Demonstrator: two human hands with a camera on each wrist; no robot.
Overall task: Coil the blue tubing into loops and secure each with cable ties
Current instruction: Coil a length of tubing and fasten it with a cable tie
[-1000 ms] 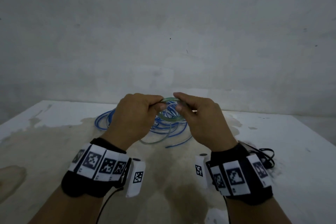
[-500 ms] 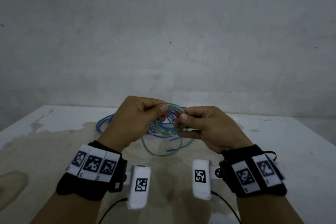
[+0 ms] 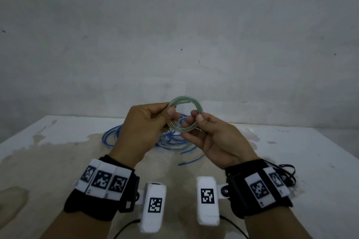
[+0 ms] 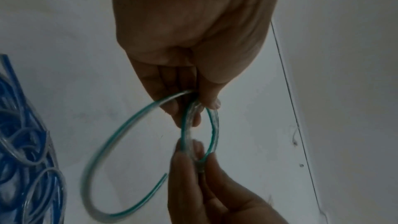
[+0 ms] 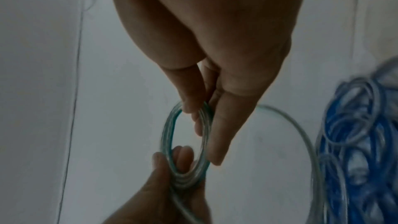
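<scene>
Head view showed two hands raised above a white, stained table [image 3: 291, 161], holding a small coil [image 3: 185, 116] of clear tubing with a greenish stripe between them. The left hand [image 3: 143, 130] pinched the coil's left side between thumb and curled fingers; the right hand [image 3: 215, 141] pinched its right side with thumb and forefinger, the other fingers loosely curled beneath. On the table just beyond the hands lay a loose heap of blue tubing [image 3: 171, 139], and black cable ties [image 3: 287, 172] (partly hidden by the right wristband) sat near the right wrist.

Left wrist view revealed what the head view did not: a free tail [image 4: 112, 142] of the greenish tube swung out from the left hand's [image 4: 193, 40] pinch in a wide open arc, ending loose in the air. The right hand [image 4: 215, 193] gripped the coil's [image 4: 200, 134] opposite side from below.

Right wrist view showed the coil [image 5: 185, 142] nearly edge-on, several turns stacked together, with the right hand's [image 5: 215, 40] fingertips closed on one side and the left hand [image 5: 168, 193] on the other. Blue tubing [image 5: 355, 142] was blurred at the right.
</scene>
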